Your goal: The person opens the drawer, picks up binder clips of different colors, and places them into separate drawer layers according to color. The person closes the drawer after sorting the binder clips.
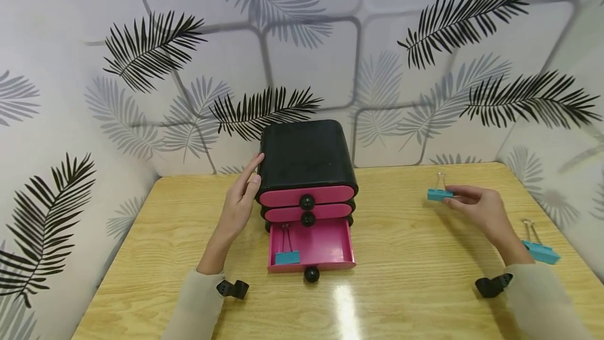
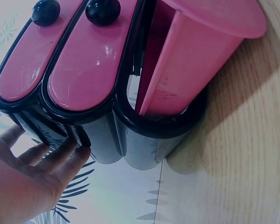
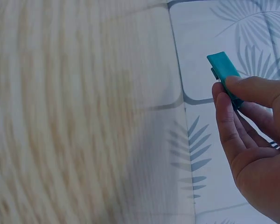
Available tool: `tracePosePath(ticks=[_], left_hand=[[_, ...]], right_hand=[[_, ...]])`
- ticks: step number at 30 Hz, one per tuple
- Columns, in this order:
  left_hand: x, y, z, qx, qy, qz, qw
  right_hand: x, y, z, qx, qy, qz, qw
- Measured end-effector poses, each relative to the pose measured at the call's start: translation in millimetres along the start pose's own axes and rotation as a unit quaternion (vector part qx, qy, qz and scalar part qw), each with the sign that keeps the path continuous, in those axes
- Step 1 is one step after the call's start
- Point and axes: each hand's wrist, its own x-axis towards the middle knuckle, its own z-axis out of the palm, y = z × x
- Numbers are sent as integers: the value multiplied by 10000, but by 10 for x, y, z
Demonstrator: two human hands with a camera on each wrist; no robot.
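A black drawer unit [image 1: 306, 153] with pink drawers stands at the table's back middle. Its lowest drawer [image 1: 325, 243] is pulled out, and a teal binder clip [image 1: 287, 257] lies inside at the left. My left hand [image 1: 237, 206] rests against the unit's left side, fingers extended; the left wrist view shows the fingers [image 2: 60, 161] along the black casing. Out to the right, my right hand [image 1: 481, 214] pinches another teal binder clip [image 1: 439, 194] between thumb and fingers, above the table. In the right wrist view this clip [image 3: 224, 70] sticks out past the thumb.
A third teal binder clip [image 1: 541, 252] lies on the table beyond the right wrist, near the right edge. The wooden table [image 1: 401, 287] meets a leaf-patterned wall [image 1: 311, 67] at the back. Black round knobs [image 1: 311, 275] stick out from the drawer fronts.
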Motion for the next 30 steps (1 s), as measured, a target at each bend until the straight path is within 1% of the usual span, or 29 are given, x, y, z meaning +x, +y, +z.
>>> tracePosePath(ticks=[5,8,11,15,19,23,28,30], left_hand=[[-15,14,-7,60,7,45,10000],[1,4,-2,80,2,87,9999],[29,-110,10,-2,43,132,9999],[56,-322,29,10,67,212,9998],[59,-429,26,91,57,273,9996],[72,-454,25,40,34,332,9994],[62,-455,28,77,53,285,9996],[51,-430,30,66,65,242,9997]], right_hand=[[-79,-82,4,219,-34,288,9993],[-110,-134,-5,309,5,341,9989],[-127,-172,-5,394,71,247,9989],[-150,-200,7,449,177,66,9988],[-188,-219,31,582,205,32,9981],[-211,-255,44,730,194,12,9971],[-243,-296,74,802,200,-75,9966],[-257,-308,88,819,197,-91,9964]])
